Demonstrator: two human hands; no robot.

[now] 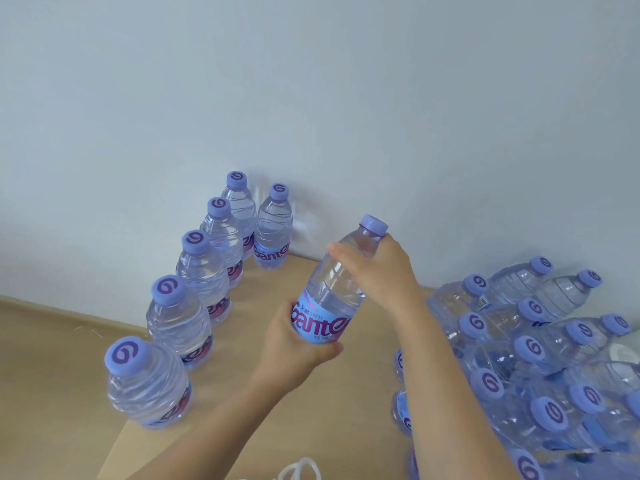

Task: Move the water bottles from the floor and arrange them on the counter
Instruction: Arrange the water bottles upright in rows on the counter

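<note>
Water bottle (332, 289) held above wooden counter (311, 410), long axis tilted, cap (373, 225) pointing up-right toward wall. Left hand (294, 348) wraps label end; right hand (377, 268) grips shoulder near cap. Six bottles (194, 271) upright at left.

You hold one water bottle (334, 289) tilted above the counter (311, 410), your left hand (294, 344) gripping its blue label end and your right hand (377, 268) wrapped round its neck. Six upright bottles (194, 299) line the counter's left edge toward the wall (311, 98). A shrink-wrapped pack (540, 358) sits at the right.
</note>
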